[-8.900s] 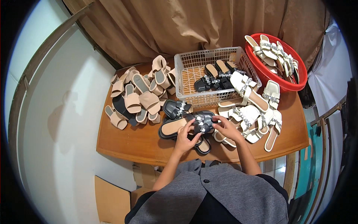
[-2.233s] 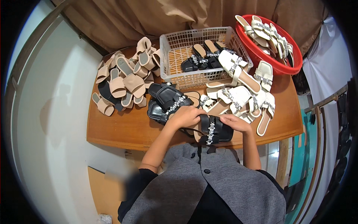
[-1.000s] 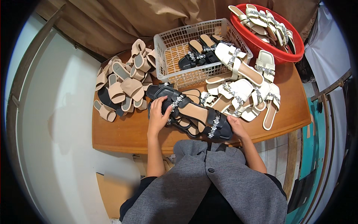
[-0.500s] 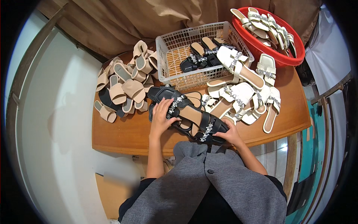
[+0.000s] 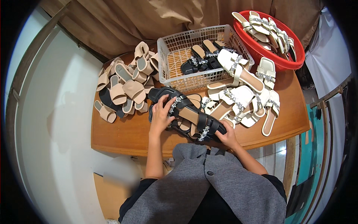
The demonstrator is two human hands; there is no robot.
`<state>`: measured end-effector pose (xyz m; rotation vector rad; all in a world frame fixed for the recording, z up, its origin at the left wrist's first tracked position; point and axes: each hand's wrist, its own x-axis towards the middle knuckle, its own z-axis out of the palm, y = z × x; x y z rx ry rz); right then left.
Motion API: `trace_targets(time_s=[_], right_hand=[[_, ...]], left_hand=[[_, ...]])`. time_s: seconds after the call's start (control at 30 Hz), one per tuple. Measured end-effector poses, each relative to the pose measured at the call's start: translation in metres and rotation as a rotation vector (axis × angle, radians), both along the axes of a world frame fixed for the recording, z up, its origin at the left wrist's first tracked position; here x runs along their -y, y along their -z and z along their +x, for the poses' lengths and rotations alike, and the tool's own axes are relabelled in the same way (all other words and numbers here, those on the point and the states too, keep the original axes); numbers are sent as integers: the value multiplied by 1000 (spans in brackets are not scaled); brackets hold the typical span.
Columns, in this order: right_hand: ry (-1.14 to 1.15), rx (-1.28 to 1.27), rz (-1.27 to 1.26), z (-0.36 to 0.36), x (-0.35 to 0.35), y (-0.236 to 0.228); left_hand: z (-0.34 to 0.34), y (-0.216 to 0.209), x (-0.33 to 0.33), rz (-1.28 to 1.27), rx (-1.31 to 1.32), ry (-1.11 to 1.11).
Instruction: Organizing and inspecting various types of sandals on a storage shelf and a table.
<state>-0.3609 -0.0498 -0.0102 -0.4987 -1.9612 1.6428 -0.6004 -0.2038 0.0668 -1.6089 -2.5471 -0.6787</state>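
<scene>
Several black sandals with jewelled straps lie in a heap at the table's near middle. My left hand (image 5: pixel 161 116) has its fingers curled over the jewelled strap of the upper left black sandal (image 5: pixel 175 99), its thumb on the near side. At the other end of the heap, my right hand (image 5: pixel 228 135) grips the toe of a black sandal (image 5: pixel 206 124), thumb near and fingers behind. Beneath these, more black sandals are partly hidden. Close beyond my right hand, white sandals (image 5: pixel 238 98) with jewelled straps are piled on one another.
Beige slides (image 5: pixel 125 84) are heaped at the left of the wooden table (image 5: pixel 123 136). A white plastic basket (image 5: pixel 182 83) at the back holds black sandals. A red basket (image 5: pixel 274 59) of white sandals stands back right. A brown curtain (image 5: pixel 149 18) hangs behind.
My left fingers have bent and shifted slightly on the jewelled strap. My right hand, with the sandal's toe, has moved a little left. The piles around look unchanged.
</scene>
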Motion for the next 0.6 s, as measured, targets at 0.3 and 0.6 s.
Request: trace_targets(time_s=[0.3,0.6], right_hand=[[-6,-39,-44,0,-8,11],[-71,-58,-140,14,-32,-16]], left_hand=[[-29,-30,-34,-333,-282,404],[-14,-63,-44,-289,-278,508]])
